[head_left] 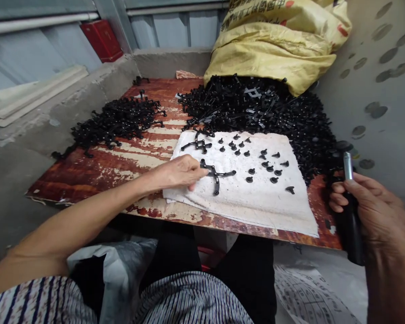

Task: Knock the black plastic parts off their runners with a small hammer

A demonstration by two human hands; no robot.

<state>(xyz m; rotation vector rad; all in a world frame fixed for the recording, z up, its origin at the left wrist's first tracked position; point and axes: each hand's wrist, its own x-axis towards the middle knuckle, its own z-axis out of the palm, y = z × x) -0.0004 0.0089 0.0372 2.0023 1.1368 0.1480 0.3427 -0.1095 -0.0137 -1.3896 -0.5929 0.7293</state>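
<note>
My left hand (185,172) is over the left part of a white cloth (249,207), its fingers closed on the end of a black jointed part (216,174) with several arms. Another such black part (200,144) lies just behind it on the cloth. Several small black caps (251,171) are scattered over the cloth's right half. Off the cloth's right side, my right hand (367,198) is wrapped round a tool with a black handle (354,234) and a metal tip pointing up and away.
A large heap of black parts (256,103) spreads behind and right of the cloth, below a yellow sack (273,49). A smaller heap (118,119) sits at the left of the worn red board (87,180). A red box (101,40) stands on the ledge at the back left.
</note>
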